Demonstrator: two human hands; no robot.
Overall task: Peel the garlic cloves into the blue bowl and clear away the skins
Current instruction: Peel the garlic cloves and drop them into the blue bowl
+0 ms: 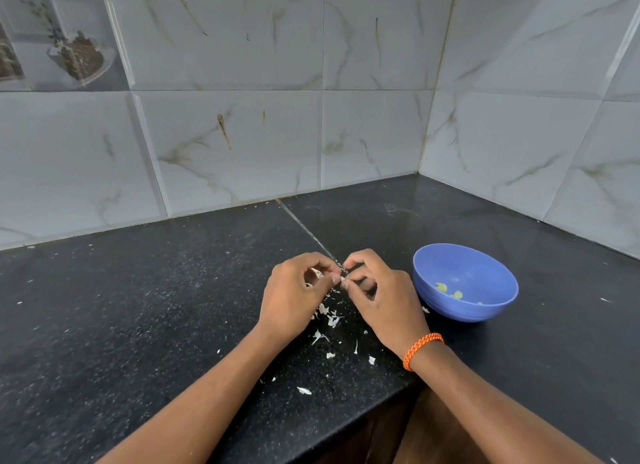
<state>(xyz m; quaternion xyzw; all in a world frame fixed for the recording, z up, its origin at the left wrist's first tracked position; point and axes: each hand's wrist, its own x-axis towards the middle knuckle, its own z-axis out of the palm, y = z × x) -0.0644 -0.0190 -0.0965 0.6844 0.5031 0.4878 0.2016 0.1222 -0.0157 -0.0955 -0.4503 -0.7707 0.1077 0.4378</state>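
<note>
My left hand [294,297] and my right hand [381,293] meet over the black counter, fingertips together, pinching a small garlic clove [343,279] between them. More garlic shows inside my curled left fingers [317,273]. The blue bowl [464,319] stands just right of my right hand and holds a few pale peeled cloves [450,290]. White garlic skins [329,319] lie scattered on the counter below and between my hands.
The black speckled countertop [138,307] runs into a corner of grey marble-look wall tiles [242,144]. Its front edge [346,425] cuts diagonally under my forearms. An orange braided band [420,349] circles my right wrist.
</note>
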